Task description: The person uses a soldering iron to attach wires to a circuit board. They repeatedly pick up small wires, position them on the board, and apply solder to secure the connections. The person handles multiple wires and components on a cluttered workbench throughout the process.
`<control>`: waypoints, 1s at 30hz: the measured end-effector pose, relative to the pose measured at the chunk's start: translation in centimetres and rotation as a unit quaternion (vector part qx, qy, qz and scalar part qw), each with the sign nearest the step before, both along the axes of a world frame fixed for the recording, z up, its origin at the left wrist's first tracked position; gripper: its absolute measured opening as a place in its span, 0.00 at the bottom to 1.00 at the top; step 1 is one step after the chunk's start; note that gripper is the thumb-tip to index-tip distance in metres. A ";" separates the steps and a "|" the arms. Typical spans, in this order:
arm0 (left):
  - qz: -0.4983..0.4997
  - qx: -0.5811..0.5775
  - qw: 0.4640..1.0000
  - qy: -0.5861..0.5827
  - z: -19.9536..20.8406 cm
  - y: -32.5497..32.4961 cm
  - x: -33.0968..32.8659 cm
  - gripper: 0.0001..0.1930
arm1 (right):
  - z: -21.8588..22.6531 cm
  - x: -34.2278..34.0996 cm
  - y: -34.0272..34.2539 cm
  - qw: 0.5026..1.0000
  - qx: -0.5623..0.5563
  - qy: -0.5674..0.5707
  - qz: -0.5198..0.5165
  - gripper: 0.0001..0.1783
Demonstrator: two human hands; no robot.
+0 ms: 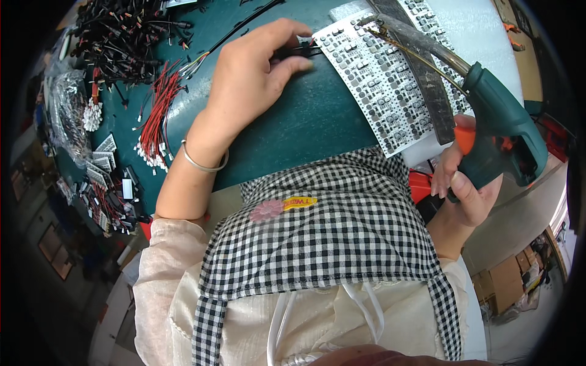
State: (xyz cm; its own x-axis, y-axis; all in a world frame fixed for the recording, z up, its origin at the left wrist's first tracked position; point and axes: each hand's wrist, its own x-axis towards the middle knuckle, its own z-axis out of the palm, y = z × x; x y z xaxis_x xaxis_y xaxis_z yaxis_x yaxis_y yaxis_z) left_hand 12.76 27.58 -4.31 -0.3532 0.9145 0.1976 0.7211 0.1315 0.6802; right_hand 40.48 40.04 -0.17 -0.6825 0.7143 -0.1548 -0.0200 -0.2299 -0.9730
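My right hand (471,194) is wrapped round the grip of a green soldering gun (503,116) with an orange trigger. The gun's metal barrel and thin feed tube reach up and left over a white circuit board panel (360,67) covered in rows of small components. At the panel's upper left corner, my left hand (244,79) pinches a black cable (298,51) between thumb and forefinger. A bit of red wire shows where the cable meets the board edge. Across the panel lies a dark flat bar (434,100), partly under the barrel.
White foam (482,36) lies beneath the panel on the green table (293,122). To the left are red wires with white connectors (160,110), a heap of black cables (116,43), a clear plastic bag (67,110) and small boards with wires (104,177).
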 end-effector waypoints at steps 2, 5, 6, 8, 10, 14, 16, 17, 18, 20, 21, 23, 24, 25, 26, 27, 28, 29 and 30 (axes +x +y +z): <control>-0.011 0.026 0.995 0.092 -0.6 -0.1 0.0 0.11 | 0.1 0.1 0.1 1.000 0.000 -0.002 0.003 0.42; 0.011 -0.003 0.984 0.177 -0.8 -0.3 0.7 0.07 | -0.1 0.1 0.1 1.000 -0.002 0.001 0.000 0.43; 0.022 -0.030 0.979 0.200 -0.7 -0.4 0.9 0.06 | -0.1 0.1 0.1 1.000 -0.001 0.003 -0.002 0.43; 0.044 -0.083 0.981 0.172 -0.7 -0.4 0.9 0.05 | -0.1 0.2 0.1 1.000 -0.001 0.004 -0.006 0.43; 0.066 -0.132 0.987 0.068 -0.5 -0.1 0.3 0.05 | -0.1 0.2 0.0 1.000 -0.003 0.003 -0.009 0.43; 0.030 -0.011 0.999 0.026 -0.1 0.3 0.3 0.05 | -0.3 0.4 -0.1 1.000 -0.007 0.005 -0.013 0.43; -0.041 0.044 0.993 0.102 -1.0 0.1 -0.3 0.06 | -0.3 0.5 0.0 1.000 -0.007 0.003 -0.015 0.43; -0.025 0.005 0.997 0.075 -0.9 0.1 -0.2 0.06 | -0.3 0.6 0.0 1.000 -0.006 0.002 -0.017 0.43; -0.008 -0.034 0.998 0.047 -0.7 0.0 0.0 0.06 | -0.3 0.5 0.0 1.000 -0.004 0.001 -0.020 0.43; 0.018 -0.116 0.990 -0.076 -0.4 0.0 -0.2 0.07 | -0.2 0.4 0.0 1.000 -0.004 0.001 -0.022 0.43; 0.026 -0.156 0.973 -0.170 -0.4 0.1 -0.6 0.08 | -0.1 0.4 0.0 1.000 -0.006 0.003 -0.021 0.43; 0.030 -0.193 0.928 -0.318 -0.4 0.2 -1.1 0.09 | 0.0 0.3 -0.1 1.000 -0.009 0.005 -0.019 0.43; 0.026 -0.190 0.907 -0.374 -0.5 0.2 -1.2 0.09 | 0.0 0.2 -0.2 1.000 -0.011 0.004 -0.017 0.43; 0.023 -0.187 0.884 -0.429 -0.5 0.2 -1.3 0.10 | 0.0 0.2 -0.2 1.000 -0.010 0.005 -0.016 0.43; 0.033 -0.181 0.897 -0.402 -0.4 0.3 -1.1 0.10 | 0.0 0.2 -0.3 1.000 -0.009 0.006 -0.016 0.43; 0.043 -0.175 0.910 -0.374 -0.1 0.4 -0.6 0.09 | -0.1 0.2 -0.3 1.000 -0.006 0.007 -0.018 0.43; 0.054 -0.169 0.921 -0.347 0.0 0.4 -0.1 0.09 | -0.1 0.3 -0.5 1.000 -0.002 0.006 -0.021 0.43; 0.055 -0.156 0.942 -0.293 -0.1 0.4 0.2 0.09 | -0.1 0.3 -0.6 1.000 0.002 0.005 -0.023 0.43; 0.057 -0.143 0.959 -0.238 -0.2 0.3 0.5 0.08 | -0.1 0.3 -0.8 1.000 0.006 0.002 -0.026 0.43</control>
